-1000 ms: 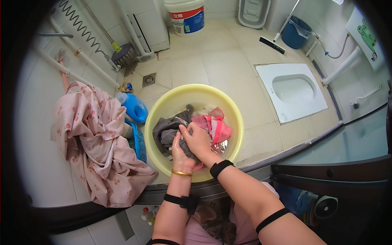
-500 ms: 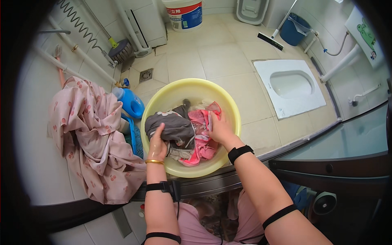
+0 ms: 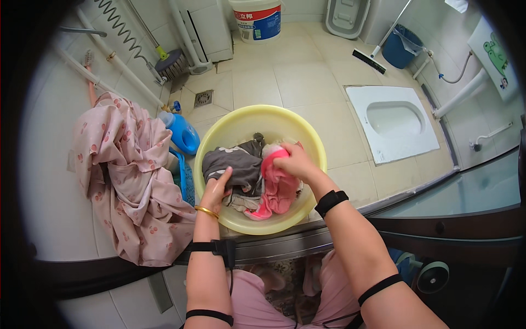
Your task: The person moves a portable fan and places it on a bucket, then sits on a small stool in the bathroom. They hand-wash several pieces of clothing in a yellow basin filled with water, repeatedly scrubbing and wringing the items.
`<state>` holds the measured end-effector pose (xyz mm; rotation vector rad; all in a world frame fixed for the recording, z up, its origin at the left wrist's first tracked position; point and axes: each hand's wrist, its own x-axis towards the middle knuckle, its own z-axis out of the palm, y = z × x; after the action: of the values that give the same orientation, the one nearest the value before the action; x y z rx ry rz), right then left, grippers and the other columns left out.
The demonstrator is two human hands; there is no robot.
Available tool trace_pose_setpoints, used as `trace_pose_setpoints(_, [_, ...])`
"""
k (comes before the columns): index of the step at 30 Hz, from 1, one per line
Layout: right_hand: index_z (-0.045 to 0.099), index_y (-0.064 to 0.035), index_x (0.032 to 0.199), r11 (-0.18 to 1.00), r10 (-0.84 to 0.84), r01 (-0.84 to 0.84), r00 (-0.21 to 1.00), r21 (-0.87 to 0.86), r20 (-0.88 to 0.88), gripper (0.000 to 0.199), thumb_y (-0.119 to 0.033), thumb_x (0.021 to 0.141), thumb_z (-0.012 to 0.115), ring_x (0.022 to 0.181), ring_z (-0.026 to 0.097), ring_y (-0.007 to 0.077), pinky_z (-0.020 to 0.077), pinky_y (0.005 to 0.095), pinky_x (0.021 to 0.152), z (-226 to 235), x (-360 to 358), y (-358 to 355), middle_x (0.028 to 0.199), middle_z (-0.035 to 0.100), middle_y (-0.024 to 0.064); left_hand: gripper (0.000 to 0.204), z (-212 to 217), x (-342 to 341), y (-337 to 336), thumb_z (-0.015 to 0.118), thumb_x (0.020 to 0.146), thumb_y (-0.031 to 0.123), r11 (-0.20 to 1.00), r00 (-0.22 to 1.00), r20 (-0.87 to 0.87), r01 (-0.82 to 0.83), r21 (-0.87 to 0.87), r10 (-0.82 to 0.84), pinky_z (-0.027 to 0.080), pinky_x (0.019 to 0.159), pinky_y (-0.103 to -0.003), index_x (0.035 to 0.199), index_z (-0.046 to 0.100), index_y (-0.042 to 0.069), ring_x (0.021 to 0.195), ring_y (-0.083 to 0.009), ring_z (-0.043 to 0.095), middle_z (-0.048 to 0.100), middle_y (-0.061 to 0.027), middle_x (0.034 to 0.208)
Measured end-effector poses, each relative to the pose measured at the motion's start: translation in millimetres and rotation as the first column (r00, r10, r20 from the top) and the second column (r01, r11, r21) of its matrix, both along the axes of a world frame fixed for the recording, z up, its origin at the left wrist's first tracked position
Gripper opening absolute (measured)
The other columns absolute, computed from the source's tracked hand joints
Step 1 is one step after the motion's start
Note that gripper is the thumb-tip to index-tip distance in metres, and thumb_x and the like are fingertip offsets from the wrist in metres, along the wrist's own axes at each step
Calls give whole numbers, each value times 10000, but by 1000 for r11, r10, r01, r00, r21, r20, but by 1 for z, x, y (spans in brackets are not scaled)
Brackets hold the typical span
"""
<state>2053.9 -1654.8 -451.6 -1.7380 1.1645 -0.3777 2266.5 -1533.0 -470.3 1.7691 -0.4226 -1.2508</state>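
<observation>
Two garments in a yellow basin (image 3: pixel 230 129) on the tiled floor (image 3: pixel 307 77): grey cloth (image 3: pixel 235 167) at left, pink cloth (image 3: pixel 276 189) at right, touching each other. Left hand (image 3: pixel 215 189) lies on the grey cloth's lower edge, fingers (image 3: pixel 223 176) curled into it, grasping. Right hand (image 3: pixel 293 162) sits atop the pink cloth, fingers clenched on a bunched fold. Beside the basin, left: blue detergent bottle (image 3: pixel 183 134), then a pink floral garment (image 3: pixel 129 175) draped by the wall. Further off: floor drain (image 3: pixel 203 98), white bucket (image 3: pixel 257 19), squat toilet (image 3: pixel 394 120).
</observation>
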Motion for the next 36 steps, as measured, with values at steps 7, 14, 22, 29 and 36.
trace_pose_setpoints(7, [564,-4,1068,995,-64,10,847,104,528,403,-168,702,595,840,580,180,463,286,750,80,19,3,895,607,106,470,11,-17,18,681,805,370,840,812,216,521,149,-542,445,619,-211,1043,560,-17,682,-128,584,622,-56,785])
trace_pose_setpoints(14, [541,-44,876,980,-42,-100,738,171,674,182,-69,699,578,726,488,68,420,213,670,135,14,21,779,528,-6,365,52,-78,-12,709,771,140,743,446,873,513,-430,197,454,750,-261,1033,510,-17,867,-123,560,582,-38,922])
trace_pose_setpoints(22, [559,-8,905,981,-33,91,948,-170,318,320,-232,715,686,772,543,212,454,310,711,90,-3,-6,834,575,104,294,30,-35,-4,414,896,117,750,986,-165,-135,-648,34,415,899,-289,1148,520,9,1021,-156,552,592,-74,1098])
trace_pose_setpoints(29, [582,-14,852,864,67,16,987,-503,148,314,-314,816,670,768,539,193,445,318,681,-11,-13,-20,784,571,87,285,44,-20,0,441,876,169,807,734,-675,-353,-473,-75,393,981,-378,1105,533,27,1096,-227,531,574,-116,1143])
trace_pose_setpoints(36, [595,-59,970,952,-295,203,817,231,496,303,-349,937,512,743,537,92,448,241,682,-5,-1,-30,835,586,-7,362,18,-22,5,672,799,111,858,990,10,127,-497,-141,436,911,-312,1113,524,12,1023,-162,550,579,-85,1107])
